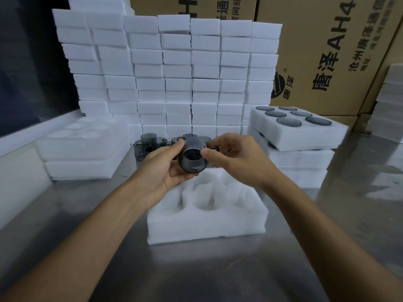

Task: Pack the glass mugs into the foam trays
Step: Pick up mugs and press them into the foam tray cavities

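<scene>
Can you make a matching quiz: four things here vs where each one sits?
Things:
1. held mug
2. empty tray
3. filled tray
4. loose mugs

Places:
A. on the stack at right
B. in both hands, over the nearest tray
C. on the table, nearest the person
D. on the table behind the hands, before the foam wall

Pairs: 1-B, 2-C, 3-A, 4-D

mug point(193, 159) above tray point(207, 216), loose mugs point(152, 142) behind

Smoky grey mug point(193, 159), white foam tray point(207, 216)
</scene>
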